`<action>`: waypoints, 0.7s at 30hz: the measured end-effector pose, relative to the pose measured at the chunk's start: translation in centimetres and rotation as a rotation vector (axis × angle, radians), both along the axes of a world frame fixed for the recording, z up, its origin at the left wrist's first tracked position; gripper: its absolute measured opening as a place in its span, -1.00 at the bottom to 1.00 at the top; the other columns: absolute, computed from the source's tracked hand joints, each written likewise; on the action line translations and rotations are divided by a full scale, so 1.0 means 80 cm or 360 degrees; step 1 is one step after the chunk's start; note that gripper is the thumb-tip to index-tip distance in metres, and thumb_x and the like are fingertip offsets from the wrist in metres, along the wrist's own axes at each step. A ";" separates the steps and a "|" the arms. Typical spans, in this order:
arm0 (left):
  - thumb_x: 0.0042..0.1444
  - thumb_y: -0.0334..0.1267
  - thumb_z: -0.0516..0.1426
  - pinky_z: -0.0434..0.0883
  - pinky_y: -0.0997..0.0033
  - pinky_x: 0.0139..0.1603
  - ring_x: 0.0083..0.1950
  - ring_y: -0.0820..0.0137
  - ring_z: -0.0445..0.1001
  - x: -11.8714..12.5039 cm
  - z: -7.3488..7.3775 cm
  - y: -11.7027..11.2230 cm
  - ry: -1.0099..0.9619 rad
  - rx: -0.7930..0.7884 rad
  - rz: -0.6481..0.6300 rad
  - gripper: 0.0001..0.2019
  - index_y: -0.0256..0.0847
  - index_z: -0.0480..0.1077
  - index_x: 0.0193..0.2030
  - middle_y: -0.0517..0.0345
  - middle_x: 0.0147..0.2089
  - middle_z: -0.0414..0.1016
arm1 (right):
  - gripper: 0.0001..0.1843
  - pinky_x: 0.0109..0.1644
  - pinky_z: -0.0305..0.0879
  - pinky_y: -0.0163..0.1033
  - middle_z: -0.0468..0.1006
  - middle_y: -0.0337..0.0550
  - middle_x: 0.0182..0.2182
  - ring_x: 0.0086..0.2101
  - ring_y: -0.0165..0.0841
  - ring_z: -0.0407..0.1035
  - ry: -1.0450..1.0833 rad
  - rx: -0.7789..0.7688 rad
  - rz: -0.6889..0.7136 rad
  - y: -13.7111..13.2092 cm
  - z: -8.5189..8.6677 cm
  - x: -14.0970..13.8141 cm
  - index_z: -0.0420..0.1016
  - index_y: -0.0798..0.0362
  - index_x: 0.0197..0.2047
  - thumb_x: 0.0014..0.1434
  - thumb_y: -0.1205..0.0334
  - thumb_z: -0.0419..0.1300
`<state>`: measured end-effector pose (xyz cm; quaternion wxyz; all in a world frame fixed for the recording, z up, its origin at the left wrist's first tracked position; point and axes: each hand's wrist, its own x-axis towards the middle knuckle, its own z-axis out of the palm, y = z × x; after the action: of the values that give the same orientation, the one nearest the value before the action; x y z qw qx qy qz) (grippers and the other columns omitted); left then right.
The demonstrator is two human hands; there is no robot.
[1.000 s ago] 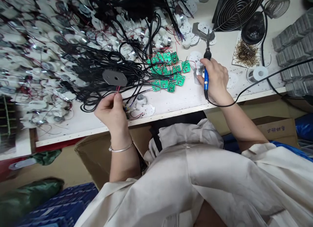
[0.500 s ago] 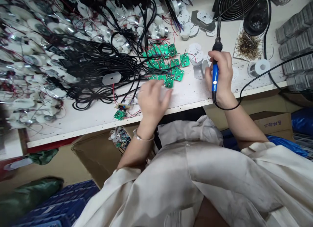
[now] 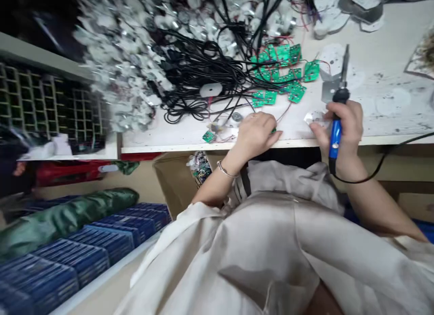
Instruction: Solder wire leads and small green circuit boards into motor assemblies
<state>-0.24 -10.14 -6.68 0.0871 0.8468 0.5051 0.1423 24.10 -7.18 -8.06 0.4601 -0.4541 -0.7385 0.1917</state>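
Observation:
My left hand (image 3: 257, 135) is closed at the table's front edge, with a sliver of a green circuit board (image 3: 274, 130) showing at its fingertips. Most of that board is hidden by the fingers. A thin red wire runs from there toward the pile of green circuit boards (image 3: 296, 92). In my right hand (image 3: 351, 129) is a soldering iron with a blue handle (image 3: 335, 140), its tip pointing away from me. A shiny pale disc (image 3: 316, 117) lies by the right thumb; whether they touch, I cannot tell. Left of my left hand rests a single small green board (image 3: 208, 136).
Black cables (image 3: 206, 70) lie tangled beside the boards, with a heap of white motor parts (image 3: 125, 70) further left. Metal plates (image 3: 330, 88) sit beyond the iron. The iron's cord (image 3: 386, 159) trails right. Below the table stand a cardboard box (image 3: 172, 179) and blue crates (image 3: 77, 256).
The view has swung left. My left hand has closed on a circuit board from the pile's near side and drawn it to the table edge. My right hand still holds the iron.

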 end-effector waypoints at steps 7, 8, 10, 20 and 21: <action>0.43 -0.25 0.01 0.33 0.02 0.08 0.06 0.11 0.52 -0.008 -0.007 -0.010 -0.0087 0.0116 0.0108 -0.73 -0.19 0.50 0.07 -0.09 -0.08 0.64 | -0.68 0.12 0.56 0.05 0.55 -0.10 0.03 -0.23 -0.29 0.58 0.0056 -0.0067 -0.0088 0.000 0.002 0.000 0.40 -0.23 0.16 0.37 0.03 0.11; 0.43 -0.27 0.01 0.33 0.03 0.09 0.07 0.14 0.52 -0.008 -0.008 -0.009 -0.0134 0.0165 0.0057 -0.73 -0.17 0.51 0.07 -0.06 -0.08 0.65 | -0.66 0.15 0.55 0.05 0.54 -0.10 0.08 -0.21 -0.29 0.59 0.0040 -0.0090 -0.0051 0.000 0.001 0.004 0.40 -0.23 0.18 0.36 0.07 0.13; 0.44 -0.29 0.02 0.35 0.03 0.11 0.05 0.20 0.53 -0.007 -0.011 -0.008 -0.0194 0.0222 -0.0001 -0.75 -0.13 0.54 0.03 0.01 -0.10 0.67 | -0.60 0.21 0.53 0.04 0.53 -0.08 0.16 -0.13 -0.28 0.60 0.0019 -0.0178 0.0036 -0.001 0.001 0.012 0.40 -0.21 0.21 0.31 0.15 0.19; 0.44 -0.14 0.06 0.33 0.07 0.02 -0.12 0.26 0.51 0.015 -0.020 -0.007 -0.0151 0.0372 0.0242 -0.75 -0.07 0.57 -0.13 0.09 -0.25 0.61 | -0.57 0.44 0.36 0.11 0.51 -0.29 0.23 0.25 -0.18 0.42 -0.0041 -0.0626 0.0171 -0.003 0.004 0.003 0.49 -0.28 0.15 0.20 0.08 0.32; 0.44 -0.14 0.05 0.32 0.08 0.00 -0.14 0.26 0.50 0.018 -0.020 -0.007 -0.0140 0.0385 0.0255 -0.74 -0.06 0.57 -0.13 0.10 -0.26 0.59 | -0.58 0.44 0.35 0.13 0.50 -0.28 0.24 0.25 -0.16 0.41 -0.0058 -0.0610 0.0177 -0.003 0.002 -0.001 0.49 -0.27 0.16 0.23 0.07 0.30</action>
<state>1.19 -10.67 -8.30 -0.0051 0.8009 0.5460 0.2456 24.01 -7.43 -7.93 0.3406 -0.4953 -0.7206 0.3456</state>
